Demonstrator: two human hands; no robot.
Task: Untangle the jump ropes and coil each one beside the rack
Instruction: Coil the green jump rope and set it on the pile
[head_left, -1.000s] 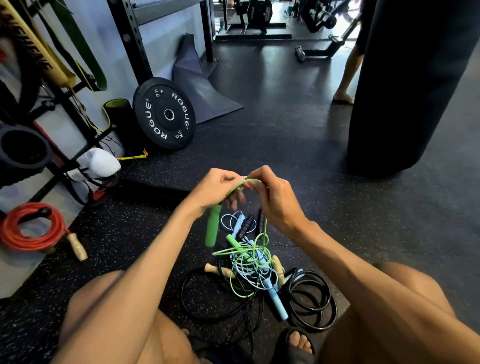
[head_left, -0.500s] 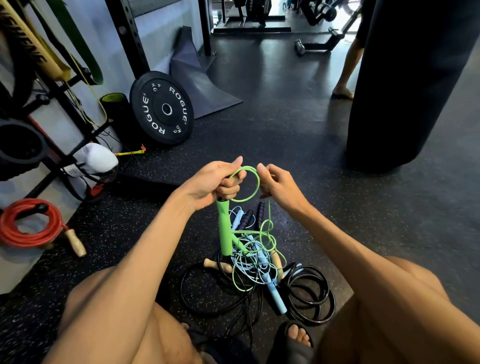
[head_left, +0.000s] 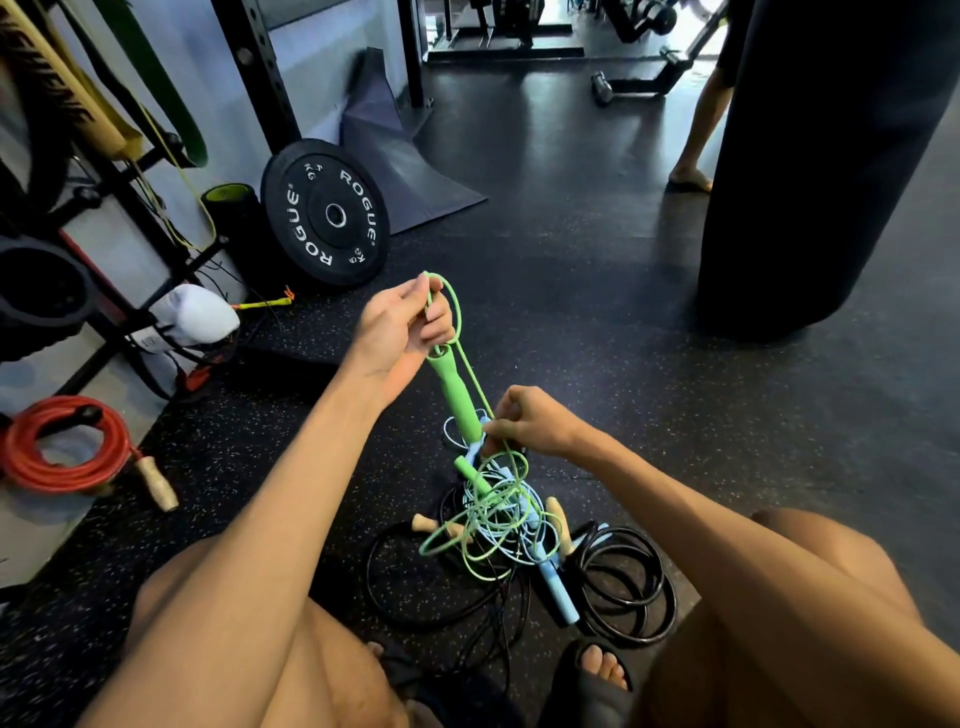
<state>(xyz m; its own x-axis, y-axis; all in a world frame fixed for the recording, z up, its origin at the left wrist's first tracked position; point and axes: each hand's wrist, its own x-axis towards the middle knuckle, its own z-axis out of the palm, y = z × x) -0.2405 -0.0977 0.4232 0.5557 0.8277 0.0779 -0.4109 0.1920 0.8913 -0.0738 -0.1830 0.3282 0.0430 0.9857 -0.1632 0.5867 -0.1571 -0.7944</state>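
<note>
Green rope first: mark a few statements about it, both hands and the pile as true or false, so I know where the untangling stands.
1. The left hand pinches the green rope by its cord, above the hanging handle. True.
2. The right hand lies open on the floor. False: it pinches the green cord just above the tangle.
3. The green rope is clear of the tangle. False: its cord loops through the pile together with the light blue rope.
4. A red rope lies coiled, apart from the tangle. True.
5. The weight plate lies flat. False: it stands on edge.
</note>
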